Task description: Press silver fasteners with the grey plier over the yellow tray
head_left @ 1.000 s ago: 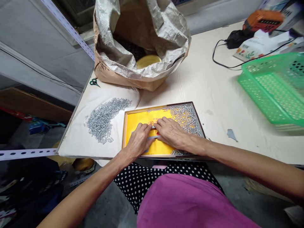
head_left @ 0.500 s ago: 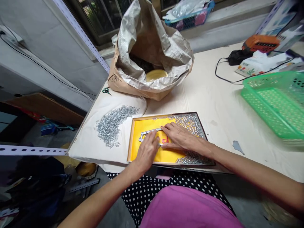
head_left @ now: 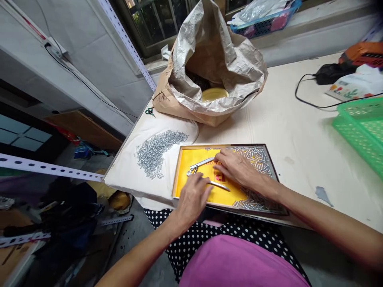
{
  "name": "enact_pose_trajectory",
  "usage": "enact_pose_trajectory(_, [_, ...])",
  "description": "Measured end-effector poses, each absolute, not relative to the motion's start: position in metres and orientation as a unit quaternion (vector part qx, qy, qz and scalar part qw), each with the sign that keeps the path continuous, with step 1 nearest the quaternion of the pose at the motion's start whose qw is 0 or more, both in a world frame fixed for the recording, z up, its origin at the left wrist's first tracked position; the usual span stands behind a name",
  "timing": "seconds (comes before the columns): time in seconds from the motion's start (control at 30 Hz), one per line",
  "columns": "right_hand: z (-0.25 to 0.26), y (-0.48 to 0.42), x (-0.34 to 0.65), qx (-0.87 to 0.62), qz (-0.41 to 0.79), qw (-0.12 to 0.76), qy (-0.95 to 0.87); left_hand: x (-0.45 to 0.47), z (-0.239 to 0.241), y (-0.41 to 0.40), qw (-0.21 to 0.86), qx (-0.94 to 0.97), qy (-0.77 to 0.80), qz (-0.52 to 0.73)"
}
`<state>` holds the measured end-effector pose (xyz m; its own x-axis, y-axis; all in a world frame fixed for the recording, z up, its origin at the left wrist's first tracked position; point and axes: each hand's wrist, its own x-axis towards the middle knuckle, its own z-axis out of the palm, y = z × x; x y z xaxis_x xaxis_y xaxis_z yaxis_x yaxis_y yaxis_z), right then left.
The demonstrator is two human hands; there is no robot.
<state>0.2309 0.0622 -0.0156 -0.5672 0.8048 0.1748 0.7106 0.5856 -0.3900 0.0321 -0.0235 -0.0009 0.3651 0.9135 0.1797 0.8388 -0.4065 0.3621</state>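
Nearby, sack (head_left: 191,108) stood behind tray (head_left: 176,173) | green basket (head_left: 356,139) cut off | left hand (head_left: 192,196), right hand (head_left: 237,167) overlapped pliers (head_left: 220,185); grip of fingers (head_left: 196,183) unclear

Across the table (head_left: 284,115) from me stands a brown paper sack (head_left: 194,114), its silvery lining (head_left: 186,48) gaping around a yellow round dish (head_left: 214,95), with green-handled scissors (head_left: 150,112) lying just beside it. To my right I have a green plastic basket (head_left: 356,137), a flower-printed box (head_left: 344,88), a black adapter (head_left: 329,74) and something orange (head_left: 360,54). Behind the sack I see a blue basket (head_left: 260,28) on the sill (head_left: 317,20)
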Motion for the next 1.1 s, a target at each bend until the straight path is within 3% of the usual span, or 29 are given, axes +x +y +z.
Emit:
enact_pose_trajectory(0.07, [-0.016, 0.041, 0.226, -0.397, 0.2, 0.139, -0.885, 0.013, 0.006, -0.018, 0.056, 0.787, 0.595, 0.153])
enact_pose_trajectory(0.23, [-0.026, 0.02, 0.209, -0.412, 0.209, 0.097, -0.882, -0.035, 0.03, 0.006, -0.014, 0.751, 0.651, 0.108])
enact_pose_trajectory(0.4, [-0.03, 0.026, 0.221, -0.404, 0.222, 0.215, -0.861, -0.056, 0.042, 0.007, -0.014, 0.718, 0.684, 0.125])
enact_pose_trajectory(0.53, [-0.024, 0.027, 0.237, -0.419, 0.216, 0.301, -0.829, -0.035, 0.02, -0.009, 0.058, 0.769, 0.633, 0.068])
enact_pose_trajectory(0.67, [-0.01, 0.027, 0.248, -0.417, 0.195, 0.377, -0.804, -0.003, -0.003, -0.018, 0.058, 0.781, 0.622, -0.003])
enact_pose_trajectory(0.83, [0.012, 0.03, 0.259, -0.405, 0.142, 0.419, -0.8, 0.014, 0.004, -0.016, 0.082, 0.819, 0.55, 0.143])
enact_pose_trajectory(0.93, [0.014, 0.033, 0.26, -0.421, 0.128, 0.411, -0.799, -0.011, 0.017, -0.002, 0.028, 0.779, 0.606, 0.158])
enact_pose_trajectory(1.1, [-0.014, 0.039, 0.246, -0.411, 0.121, 0.331, -0.841, -0.079, 0.018, 0.021, -0.017, 0.641, 0.767, -0.039])
